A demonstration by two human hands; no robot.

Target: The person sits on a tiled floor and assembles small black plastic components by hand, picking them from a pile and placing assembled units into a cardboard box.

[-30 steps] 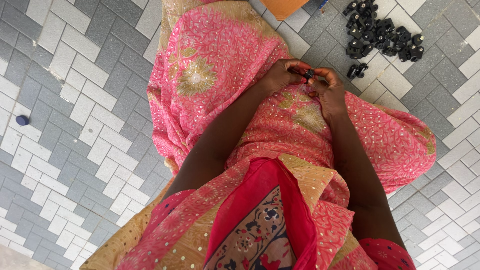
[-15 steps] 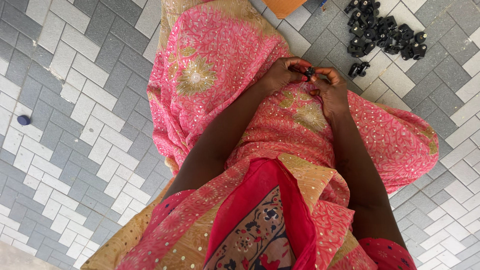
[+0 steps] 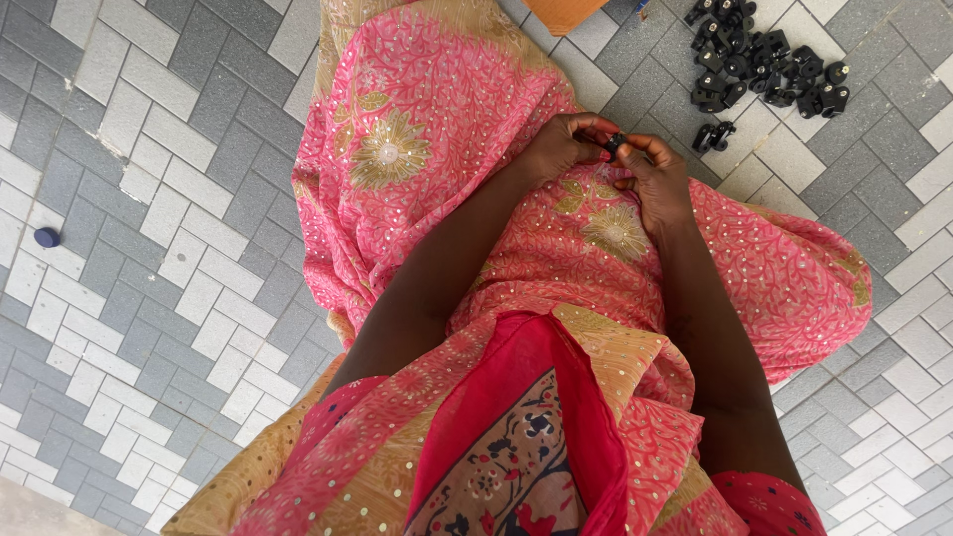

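Observation:
My left hand [image 3: 561,147] and my right hand [image 3: 653,181] meet over my lap, fingertips pinched together around a small black plastic part [image 3: 616,144]. Most of the part is hidden by my fingers. Both hands rest above the pink and gold patterned cloth [image 3: 437,129] covering my knees. A pile of several similar black parts [image 3: 759,65] lies on the paved floor just beyond my right hand, with one pair [image 3: 714,136] set apart nearer to my fingers.
Grey and white paving blocks [image 3: 149,248] surround me. A small dark blue cap [image 3: 47,237] lies on the floor at far left. An orange object [image 3: 564,12] shows at the top edge.

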